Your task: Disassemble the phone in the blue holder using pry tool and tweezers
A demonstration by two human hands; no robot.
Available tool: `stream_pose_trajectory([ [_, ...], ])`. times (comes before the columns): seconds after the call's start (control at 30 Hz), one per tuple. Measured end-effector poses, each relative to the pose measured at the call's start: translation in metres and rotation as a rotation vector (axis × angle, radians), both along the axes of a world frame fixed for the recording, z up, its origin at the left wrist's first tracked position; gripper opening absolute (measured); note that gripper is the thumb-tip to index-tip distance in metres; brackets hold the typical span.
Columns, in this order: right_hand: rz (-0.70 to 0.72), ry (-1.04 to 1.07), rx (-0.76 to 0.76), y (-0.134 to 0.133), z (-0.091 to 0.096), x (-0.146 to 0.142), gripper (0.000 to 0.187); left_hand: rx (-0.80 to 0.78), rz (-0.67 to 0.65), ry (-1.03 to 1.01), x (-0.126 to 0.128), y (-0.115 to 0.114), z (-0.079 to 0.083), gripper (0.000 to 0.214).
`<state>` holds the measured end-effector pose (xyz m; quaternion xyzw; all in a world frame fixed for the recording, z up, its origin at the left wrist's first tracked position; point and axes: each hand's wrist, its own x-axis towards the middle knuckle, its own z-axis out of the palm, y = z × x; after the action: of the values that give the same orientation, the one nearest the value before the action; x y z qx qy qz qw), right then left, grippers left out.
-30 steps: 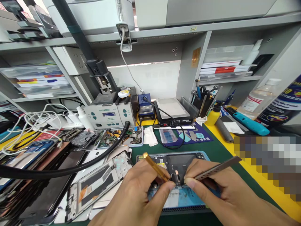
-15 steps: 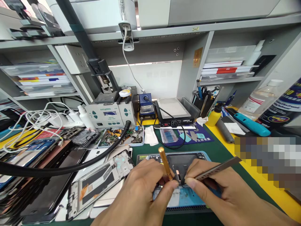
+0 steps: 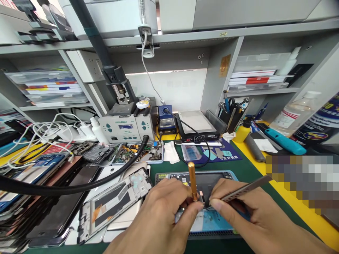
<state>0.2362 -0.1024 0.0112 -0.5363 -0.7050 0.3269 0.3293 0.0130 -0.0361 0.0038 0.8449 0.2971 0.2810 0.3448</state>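
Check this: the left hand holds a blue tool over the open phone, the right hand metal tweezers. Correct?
No. The head view shows the left hand holding a gold tool, not blue, over the open phone; the right hand holds tweezers.

Phone (image 3: 212, 180) on the mat (image 3: 249, 169) right before you; screwdriver (image 3: 192, 180) in your left hand (image 3: 164, 220), tweezers (image 3: 245, 188) in your right hand (image 3: 249, 220), tips over it. Spare frame (image 3: 113, 204) left of it, parts tray (image 3: 137, 154) behind that, station (image 3: 124, 127) behind the tray.

You see a golden-orange screwdriver (image 3: 192, 181) at frame centre, dull silver tweezers (image 3: 245, 188) right of it, a black phone (image 3: 206, 179) framed in light blue beneath, a dark green surface (image 3: 246, 169) banded yellow at right, and a yellow bottle (image 3: 240, 132).
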Motion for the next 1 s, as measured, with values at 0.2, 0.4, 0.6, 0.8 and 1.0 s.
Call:
stream_pose_trajectory([
  [0.2,-0.024,0.024,0.011,0.0,-0.001,0.003,0.023,-0.021,0.021,0.024,0.0,-0.001,0.004,0.019],
  [0.4,-0.016,-0.093,0.287,0.0,0.004,0.01,0.023,-0.122,0.076,0.023,-0.001,0.0,0.01,0.022],
  [0.6,0.091,-0.461,0.462,0.0,0.001,0.0,0.022,-0.184,0.08,-0.045,-0.003,0.0,0.012,0.021],
  [0.8,0.121,-0.48,0.373,0.002,-0.003,-0.004,0.017,-0.147,0.06,-0.006,-0.002,0.001,0.013,0.022],
  [1.0,0.122,-0.5,0.349,0.001,-0.004,-0.004,0.015,-0.173,0.06,0.014,-0.003,0.001,0.013,0.02],
])
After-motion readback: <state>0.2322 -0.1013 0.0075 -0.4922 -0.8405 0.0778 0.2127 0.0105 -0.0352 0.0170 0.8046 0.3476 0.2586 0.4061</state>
